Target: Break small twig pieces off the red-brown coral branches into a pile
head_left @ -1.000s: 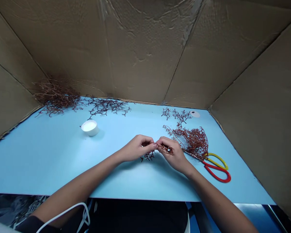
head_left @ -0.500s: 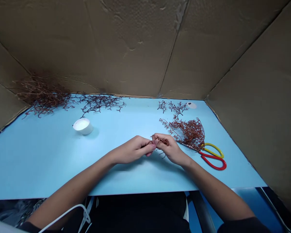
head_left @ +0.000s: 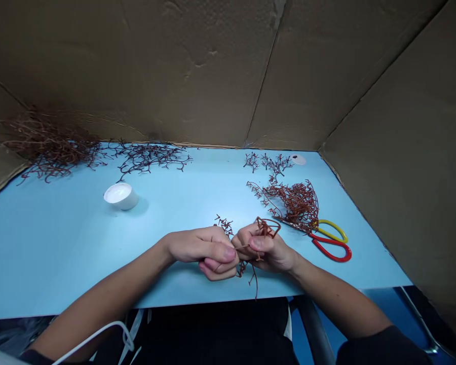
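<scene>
My left hand (head_left: 215,254) and my right hand (head_left: 265,247) meet low over the blue table, near its front edge. Each is closed on a thin reddish-brown branched strand (head_left: 243,247), which runs between the thumbs. A looped end of the branched stuff (head_left: 269,228) rises above my right fingers, and thin tips hang below both hands. Behind my left knuckles more forked bits (head_left: 224,223) stick up; whether they belong to the held strand I cannot tell. Right of my hands lies a tangled reddish-brown heap (head_left: 298,200), across the blades of scissors with one yellow and one red handle (head_left: 332,248).
A small white cup (head_left: 121,196) stands on the table (head_left: 61,243) at left. Dark branched pieces (head_left: 148,156) and a larger brown tangle (head_left: 57,144) lie along the back. Small sprigs (head_left: 275,163) and a white disc (head_left: 298,159) sit at back right. Cardboard walls (head_left: 167,76) enclose the table.
Both hands have come nearer to me and turned, and the strand now shows stretched between the thumbs. The looped end has come up over my right hand. The view has shifted slightly.
</scene>
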Demonstrator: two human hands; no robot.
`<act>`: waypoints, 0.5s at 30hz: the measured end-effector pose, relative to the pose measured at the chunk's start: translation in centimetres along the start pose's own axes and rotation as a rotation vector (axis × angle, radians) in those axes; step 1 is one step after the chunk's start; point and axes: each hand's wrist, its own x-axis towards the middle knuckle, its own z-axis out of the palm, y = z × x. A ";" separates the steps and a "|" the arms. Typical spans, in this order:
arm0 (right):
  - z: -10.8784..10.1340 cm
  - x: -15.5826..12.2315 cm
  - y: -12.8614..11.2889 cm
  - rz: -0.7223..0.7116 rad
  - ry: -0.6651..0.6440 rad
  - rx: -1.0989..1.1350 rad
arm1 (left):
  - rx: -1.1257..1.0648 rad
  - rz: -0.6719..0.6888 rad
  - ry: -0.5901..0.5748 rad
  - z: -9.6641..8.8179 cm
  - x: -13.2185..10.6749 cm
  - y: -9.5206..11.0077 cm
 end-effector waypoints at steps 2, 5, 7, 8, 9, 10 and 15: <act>-0.2 -0.2 -1.0 -0.136 0.070 0.018 | -0.043 0.002 -0.068 -0.2 -0.5 0.0; -0.6 0.0 -1.8 -0.264 0.164 -0.056 | 0.057 0.037 -0.020 -0.5 -1.1 0.5; -1.1 0.3 -1.4 -0.205 0.144 -0.138 | 0.242 0.039 0.122 -0.9 -1.1 0.6; -1.4 0.5 -1.1 -0.164 0.147 -0.183 | 0.369 0.032 0.211 -1.1 -0.9 0.4; -1.8 0.7 -0.7 -0.133 0.169 -0.231 | 0.525 0.021 0.305 -1.4 -0.7 0.1; -2.1 0.7 -0.4 -0.112 0.204 -0.280 | 0.701 0.013 0.397 -1.7 -0.4 -0.5; -3.6 0.7 0.2 -0.061 0.378 -0.405 | 1.381 -0.023 0.618 -2.8 0.7 -3.9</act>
